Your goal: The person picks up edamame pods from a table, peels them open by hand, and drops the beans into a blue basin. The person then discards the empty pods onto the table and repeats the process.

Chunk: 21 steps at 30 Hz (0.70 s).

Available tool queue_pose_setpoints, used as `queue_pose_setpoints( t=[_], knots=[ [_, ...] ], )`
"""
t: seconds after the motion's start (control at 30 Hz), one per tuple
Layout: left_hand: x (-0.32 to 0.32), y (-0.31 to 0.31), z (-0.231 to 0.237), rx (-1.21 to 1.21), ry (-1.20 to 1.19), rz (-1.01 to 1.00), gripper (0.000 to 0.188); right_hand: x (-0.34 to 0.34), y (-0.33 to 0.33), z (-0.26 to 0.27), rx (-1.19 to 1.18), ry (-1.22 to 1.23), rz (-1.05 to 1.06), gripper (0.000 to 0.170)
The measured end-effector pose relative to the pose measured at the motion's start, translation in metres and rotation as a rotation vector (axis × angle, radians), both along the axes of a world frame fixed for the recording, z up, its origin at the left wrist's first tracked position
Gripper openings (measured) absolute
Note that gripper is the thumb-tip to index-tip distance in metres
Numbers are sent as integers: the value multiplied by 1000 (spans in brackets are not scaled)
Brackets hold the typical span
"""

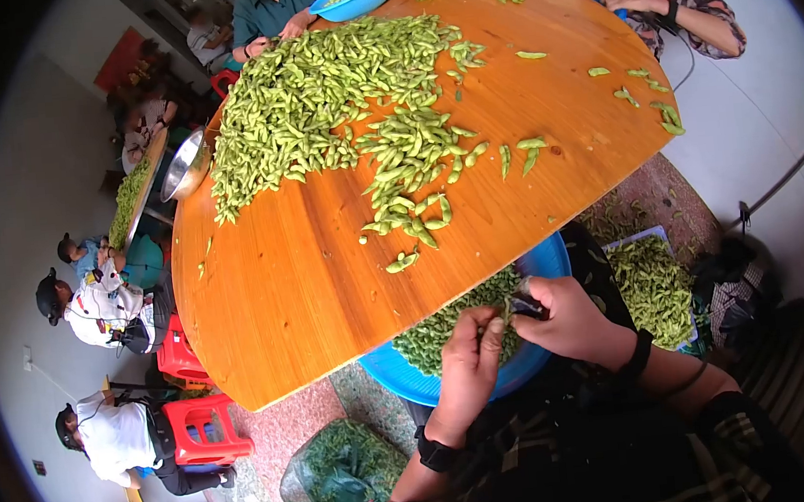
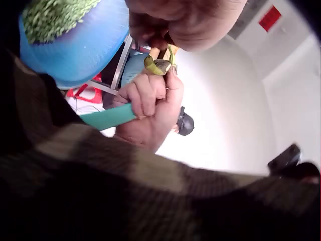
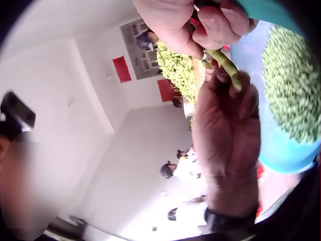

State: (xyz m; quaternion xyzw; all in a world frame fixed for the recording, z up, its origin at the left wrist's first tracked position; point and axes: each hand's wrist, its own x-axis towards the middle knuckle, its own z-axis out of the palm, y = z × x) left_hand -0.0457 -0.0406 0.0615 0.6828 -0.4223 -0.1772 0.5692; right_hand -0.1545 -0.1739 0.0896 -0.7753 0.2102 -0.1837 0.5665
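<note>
The left hand's grip [image 1: 469, 365] is closed to a pinch, thumb and fingers round a green pod [image 3: 228, 68]; the right hand's grip [image 1: 571, 320] is curled tight round a teal handle [image 2: 113, 116] — seemingly part of a small tool, though its working end is hard to make out. The fingertips of the two hands nearly meet at the pod, above a blue basin [image 1: 385, 365] of shelled beans [image 1: 422, 347], near the edge of the wooden surface [image 1: 283, 309], where unshelled pods [image 1: 312, 96] lie heaped.
</note>
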Motion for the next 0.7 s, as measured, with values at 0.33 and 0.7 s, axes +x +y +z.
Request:
queue_pose_setpoints(
  t=[0.33,0.7],
  knots=[
    [11,5,-8,16,734,-189,7,3,-6,14,775,121,160,22],
    [-1,10,-1,188,-33,46,16,18,6,-3,473,34,22,29]
  ],
)
